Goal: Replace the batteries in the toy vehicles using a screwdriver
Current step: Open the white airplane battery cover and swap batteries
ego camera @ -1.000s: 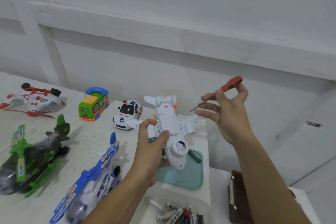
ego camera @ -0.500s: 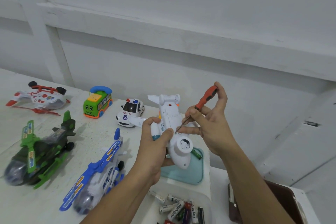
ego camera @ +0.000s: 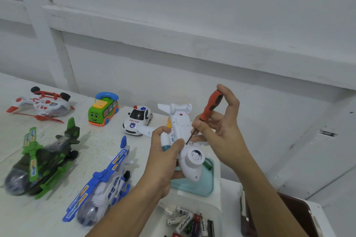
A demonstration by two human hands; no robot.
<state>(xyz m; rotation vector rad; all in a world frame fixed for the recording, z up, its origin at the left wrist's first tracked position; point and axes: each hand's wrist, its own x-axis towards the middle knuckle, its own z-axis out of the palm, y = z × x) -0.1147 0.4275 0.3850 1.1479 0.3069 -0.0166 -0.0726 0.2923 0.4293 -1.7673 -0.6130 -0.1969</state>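
The right grip [ego camera: 221, 131] pinches an orange screwdriver [ego camera: 212, 105], whose tip touches the underside of a white plane [ego camera: 192, 159]. The left grip [ego camera: 163, 152] clasps the plane's body, holding it belly-up above a teal tray [ego camera: 202, 186] on the desk [ego camera: 96, 140]. Batteries [ego camera: 185, 221] lie in a white tub [ego camera: 216, 208] nearer the camera. To the left on the desk sit a police car [ego camera: 137, 119], a bus [ego camera: 103, 109], and blue [ego camera: 102, 184], green [ego camera: 40, 159] and red [ego camera: 42, 102] helicopters.
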